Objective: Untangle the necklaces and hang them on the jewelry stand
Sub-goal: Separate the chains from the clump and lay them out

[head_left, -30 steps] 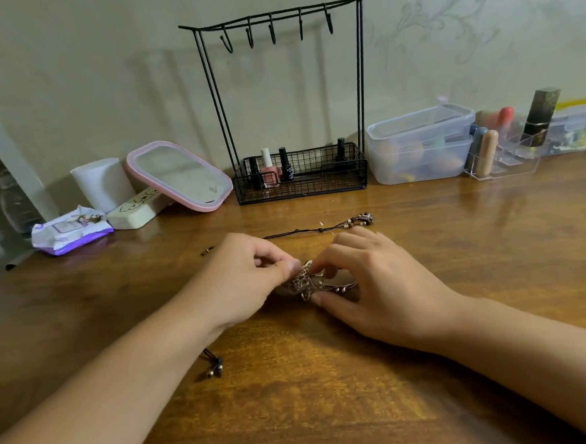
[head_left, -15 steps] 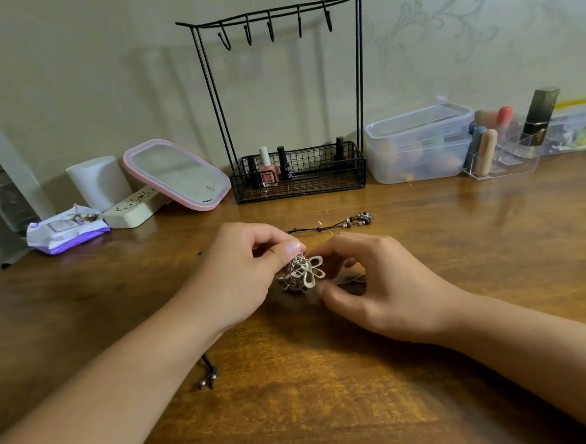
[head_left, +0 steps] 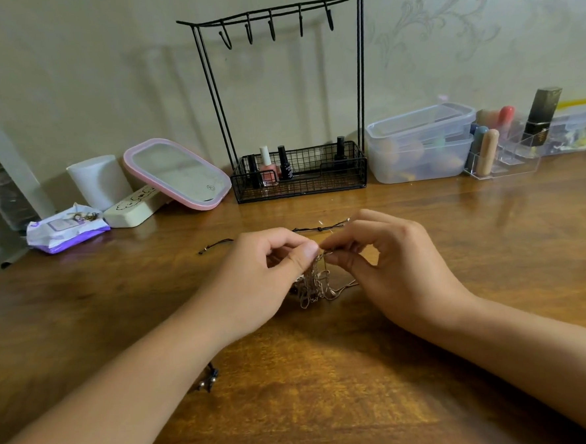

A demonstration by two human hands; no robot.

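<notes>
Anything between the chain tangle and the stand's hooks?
Nothing visible. Both hands, left hand and right hand, pinch the chain tangle just above the table. The space up to the jewelry stand looks free; only a black cord lies flat between, and the hooks are bare.

Bare table (head_left: 492,244) lies open up to the jewelry stand (head_left: 299,173), flanked by mirror (head_left: 179,174) and tub (head_left: 420,145).

Both hands (head_left: 325,264) now higher, tangled chains (head_left: 314,284) lifted, dangling instead of bunched
</notes>
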